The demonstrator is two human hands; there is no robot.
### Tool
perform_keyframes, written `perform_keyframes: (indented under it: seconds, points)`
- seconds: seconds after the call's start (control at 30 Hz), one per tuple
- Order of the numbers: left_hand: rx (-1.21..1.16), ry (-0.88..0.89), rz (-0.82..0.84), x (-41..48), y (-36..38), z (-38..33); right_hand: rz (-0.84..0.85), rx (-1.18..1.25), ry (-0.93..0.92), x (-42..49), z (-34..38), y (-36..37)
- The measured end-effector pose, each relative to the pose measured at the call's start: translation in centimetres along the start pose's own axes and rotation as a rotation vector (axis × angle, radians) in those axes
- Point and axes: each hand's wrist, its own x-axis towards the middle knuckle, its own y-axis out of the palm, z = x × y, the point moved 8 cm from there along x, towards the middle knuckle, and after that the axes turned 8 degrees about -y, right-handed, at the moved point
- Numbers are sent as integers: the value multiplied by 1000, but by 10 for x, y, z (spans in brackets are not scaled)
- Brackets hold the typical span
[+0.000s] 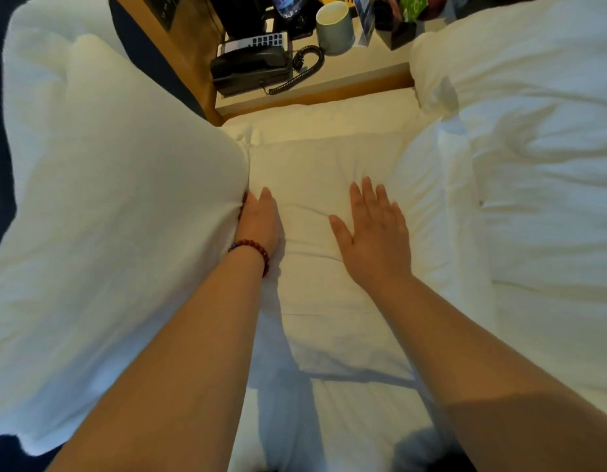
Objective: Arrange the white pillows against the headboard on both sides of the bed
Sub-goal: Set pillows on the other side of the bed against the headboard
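The right hand lies palm down on a flat white pillow, fingers straight and slightly spread, thumb out to the side; it grasps nothing. The left hand, with a dark red bead bracelet at the wrist, rests on the same pillow. Its visible fingers are straight, and its outer edge presses into the side of a large, plump white pillow. The thumb side is buried in that pillow's fold, so I cannot tell whether it pinches any cloth.

The plump pillow rises to the left of the left hand, and dark blue padding edged in wood shows behind its top. Right of the right hand, a rumpled white duvet is heaped up, its edge touching the flat pillow. Nearer the person than both wrists, the flat pillow ends and the white sheet shows between the forearms.

Beyond the fingertips, past the edge of the bed, stands a pale-topped nightstand with a wooden rim. It bears a black corded telephone, a pale green mug and some smaller clutter that I cannot make out.
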Motion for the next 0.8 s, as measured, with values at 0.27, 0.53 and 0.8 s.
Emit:
perform_keyframes:
  seconds: [0.27, 0.53, 0.8]
  points:
    - [176, 305, -127, -119, -52, 90, 47, -2, -85, -72, 19, -10]
    - [237, -49, 167, -78, -53, 105, 221, -142, -67, -75, 37, -1]
    - [63, 107, 239, -190, -128, 67, 495, 1, -95, -87, 78, -25]
